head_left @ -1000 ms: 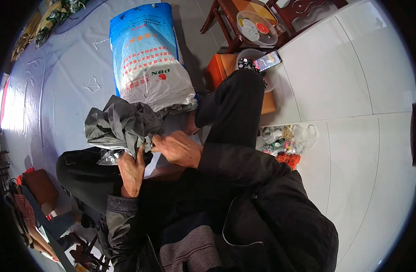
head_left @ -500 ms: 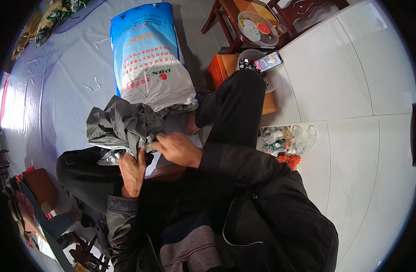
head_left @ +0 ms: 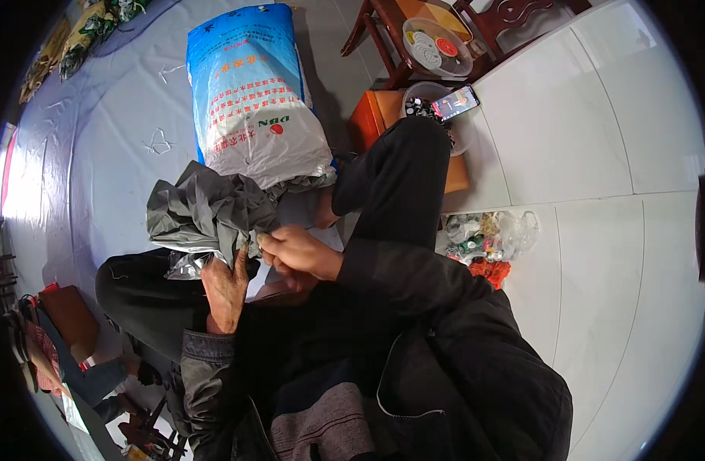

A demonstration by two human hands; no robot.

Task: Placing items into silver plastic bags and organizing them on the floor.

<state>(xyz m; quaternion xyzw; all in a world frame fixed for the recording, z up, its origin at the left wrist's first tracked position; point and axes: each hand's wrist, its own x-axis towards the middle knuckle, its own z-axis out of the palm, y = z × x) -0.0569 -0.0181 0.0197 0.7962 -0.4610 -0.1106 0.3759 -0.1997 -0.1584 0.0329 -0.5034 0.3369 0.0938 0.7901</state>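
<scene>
A bunched piece of grey, slightly shiny fabric (head_left: 202,203) rests over my bent left leg. Its edge is gripped by my left hand (head_left: 225,286), thumb pointing up along the cloth. Just to the right, my right hand (head_left: 302,253) is closed in a pinch beside the fabric's edge. Whatever sits between those fingertips is too small to make out. Beyond the cloth lies a large blue and white woven sack (head_left: 252,127), with more grey material showing at its near end.
At the right, an orange stool (head_left: 368,119) supports a clear tub of dark small pieces and a phone (head_left: 456,103). A round plastic container (head_left: 437,50) rests on a wooden chair. Plastic bags (head_left: 491,237) lie on the tiles. Another person's leg (head_left: 106,380) shows at lower left.
My right hand has shifted slightly, and its lower fingers have opened out downward while the fingertips remain pinched. My left hand and the fabric have hardly moved.
</scene>
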